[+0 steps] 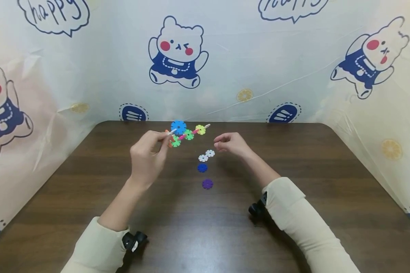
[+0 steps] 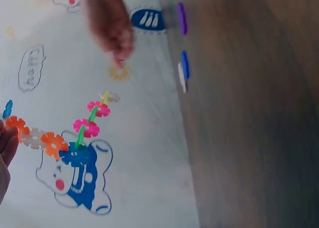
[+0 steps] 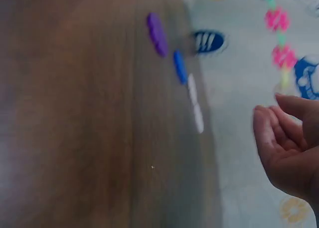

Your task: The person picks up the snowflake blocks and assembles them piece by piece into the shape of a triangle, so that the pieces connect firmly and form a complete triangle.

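Observation:
My left hand pinches one end of a chain of interlocking plastic snowflake discs, held up above the table. Blue, green and yellow discs show in the head view. From the left wrist, orange discs, a blue one and pink discs appear, linked edge to edge at angles. A pale disc ends the chain. My right hand hovers to the right of that end, fingers loosely bent with nothing between them. Below lie two white discs, a blue disc and a purple disc.
The loose discs lie in a rough line on the brown wooden table. Behind and beside it hangs a pale curtain printed with bears. Each wrist carries a black camera close to the tabletop.

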`<action>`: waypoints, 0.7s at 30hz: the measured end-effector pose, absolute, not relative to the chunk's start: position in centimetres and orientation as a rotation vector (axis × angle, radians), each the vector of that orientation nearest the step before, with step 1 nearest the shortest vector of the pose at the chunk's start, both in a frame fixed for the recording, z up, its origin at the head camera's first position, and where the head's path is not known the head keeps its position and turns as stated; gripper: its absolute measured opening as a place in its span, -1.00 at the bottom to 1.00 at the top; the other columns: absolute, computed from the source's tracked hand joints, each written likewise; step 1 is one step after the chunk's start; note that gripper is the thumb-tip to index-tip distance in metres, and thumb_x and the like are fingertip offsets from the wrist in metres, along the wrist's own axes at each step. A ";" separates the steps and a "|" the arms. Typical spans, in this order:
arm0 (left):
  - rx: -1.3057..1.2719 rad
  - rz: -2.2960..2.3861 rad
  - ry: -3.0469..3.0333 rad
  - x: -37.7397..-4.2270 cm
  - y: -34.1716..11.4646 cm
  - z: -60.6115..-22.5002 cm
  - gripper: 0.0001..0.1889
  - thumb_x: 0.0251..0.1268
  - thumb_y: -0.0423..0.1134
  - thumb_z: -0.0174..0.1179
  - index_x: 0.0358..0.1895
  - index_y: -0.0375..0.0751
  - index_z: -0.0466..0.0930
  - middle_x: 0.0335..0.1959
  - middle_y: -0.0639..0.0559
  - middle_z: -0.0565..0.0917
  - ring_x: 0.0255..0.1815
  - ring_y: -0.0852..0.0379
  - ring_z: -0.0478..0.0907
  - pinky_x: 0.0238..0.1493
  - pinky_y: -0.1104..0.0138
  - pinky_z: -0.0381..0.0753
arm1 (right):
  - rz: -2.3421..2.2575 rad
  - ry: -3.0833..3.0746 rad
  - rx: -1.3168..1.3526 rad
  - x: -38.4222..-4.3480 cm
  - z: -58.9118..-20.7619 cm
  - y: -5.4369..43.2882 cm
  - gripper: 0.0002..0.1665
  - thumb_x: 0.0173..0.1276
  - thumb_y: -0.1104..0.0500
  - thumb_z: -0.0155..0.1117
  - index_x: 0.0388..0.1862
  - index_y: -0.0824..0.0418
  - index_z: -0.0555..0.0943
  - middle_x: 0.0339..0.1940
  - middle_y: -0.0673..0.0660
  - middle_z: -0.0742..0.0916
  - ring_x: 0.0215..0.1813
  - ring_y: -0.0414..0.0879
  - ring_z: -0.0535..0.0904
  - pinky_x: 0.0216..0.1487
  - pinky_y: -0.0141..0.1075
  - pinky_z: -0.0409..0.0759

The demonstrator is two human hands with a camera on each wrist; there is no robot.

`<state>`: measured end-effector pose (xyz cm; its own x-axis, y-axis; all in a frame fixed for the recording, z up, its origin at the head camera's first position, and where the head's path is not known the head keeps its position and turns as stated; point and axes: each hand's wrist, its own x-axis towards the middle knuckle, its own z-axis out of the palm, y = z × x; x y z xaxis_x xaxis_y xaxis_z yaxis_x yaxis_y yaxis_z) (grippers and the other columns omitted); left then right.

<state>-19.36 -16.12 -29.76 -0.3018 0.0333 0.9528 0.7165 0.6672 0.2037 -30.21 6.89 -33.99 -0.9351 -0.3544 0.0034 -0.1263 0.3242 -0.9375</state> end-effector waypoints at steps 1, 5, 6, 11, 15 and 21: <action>-0.587 -0.756 -1.764 -19.3 -16.4 -29.6 -0.89 -0.06 -0.61 0.31 -0.43 -0.43 0.60 -0.52 -0.17 0.62 -0.49 -0.01 0.57 -0.27 0.47 0.55 | -1.584 2.414 -0.444 -30.9 -34.4 6.6 -0.67 0.24 0.31 0.24 -0.04 0.46 0.56 -0.22 0.27 0.66 -0.15 0.12 0.64 -0.03 -0.11 0.57; -0.540 -0.754 -1.744 -19.0 -17.4 -29.3 -0.89 -0.06 -0.60 0.32 -0.42 -0.46 0.61 -0.50 -0.21 0.63 -0.48 -0.04 0.58 -0.20 0.59 0.48 | -1.316 2.543 -0.501 -32.9 -35.9 5.7 -0.65 0.20 0.26 0.28 -0.04 0.40 0.58 -0.19 0.23 0.69 -0.16 0.04 0.65 -0.09 -0.22 0.59; -0.533 -0.750 -1.739 -19.0 -17.7 -29.2 -0.90 -0.05 -0.59 0.32 -0.42 -0.47 0.61 -0.50 -0.21 0.63 -0.48 -0.04 0.58 -0.20 0.57 0.49 | -1.270 2.577 -0.510 -33.3 -36.1 5.5 -0.64 0.19 0.25 0.30 -0.04 0.38 0.59 -0.20 0.22 0.70 -0.17 0.01 0.65 -0.11 -0.25 0.59; -0.496 -0.745 -1.730 -18.7 -18.5 -29.2 -0.92 0.00 -0.55 0.31 -0.42 -0.49 0.61 -0.46 -0.24 0.65 -0.45 -0.05 0.59 -0.21 0.53 0.50 | -1.084 2.699 -0.501 -34.4 -37.1 5.1 -0.59 0.12 0.22 0.37 -0.04 0.34 0.60 -0.28 0.14 0.71 -0.26 -0.10 0.55 -0.15 -0.31 0.51; -0.469 -0.771 -1.724 -18.6 -18.9 -29.1 -0.92 0.01 -0.55 0.30 -0.41 -0.51 0.61 -0.44 -0.24 0.65 -0.43 -0.06 0.59 -0.19 0.56 0.48 | -1.008 2.700 -0.507 -34.8 -37.6 4.8 -0.56 0.07 0.21 0.43 -0.04 0.32 0.61 -0.31 0.12 0.67 -0.25 -0.10 0.50 -0.15 -0.30 0.48; -0.461 -0.785 -1.750 -18.6 -19.3 -29.3 -0.92 0.02 -0.55 0.29 -0.39 -0.51 0.60 -0.43 -0.25 0.65 -0.42 -0.05 0.59 -0.19 0.57 0.48 | -0.940 2.706 -0.530 -34.9 -37.9 4.2 -0.67 0.07 0.23 0.44 -0.16 0.28 0.65 -0.28 0.11 0.63 -0.21 -0.08 0.46 -0.20 -0.33 0.46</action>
